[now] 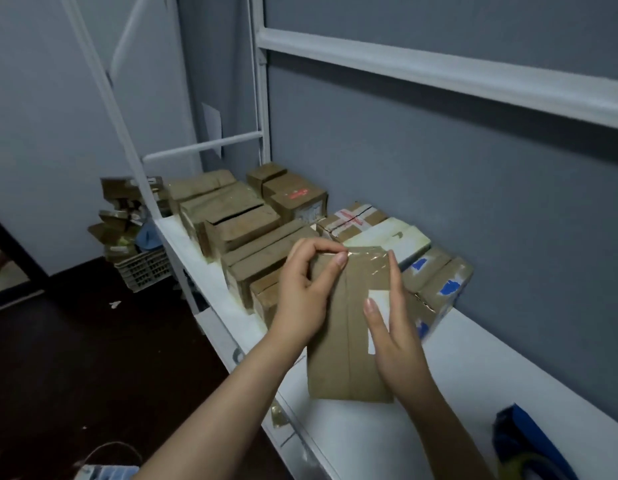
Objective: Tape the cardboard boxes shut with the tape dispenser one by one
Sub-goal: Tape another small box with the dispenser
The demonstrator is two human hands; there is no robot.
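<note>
At centre frame, a flat brown cardboard box [338, 341], tilted up off the long white shelf top [491, 375] and held between both hands. At its upper left corner, the left hand [302, 292], fingers curled, thumb and forefinger pinching a strip of clear shiny tape [366, 259] folded over the top edge. Along the right side, the right hand [394, 327], fingers straight and flat against the edge, thumb laid across a small white paper label [382, 299].

Behind, toward the upper left of the frame, rows of taped brown cardboard boxes [241, 223] packed side by side, among them a box crossed with red-and-white tape [352, 218]. At the far left on the dark floor, a pale slotted plastic crate [145, 271] heaped with cardboard. In the lower right corner, a dark blue object [529, 441], possibly the tape dispenser, too cropped to tell.
</note>
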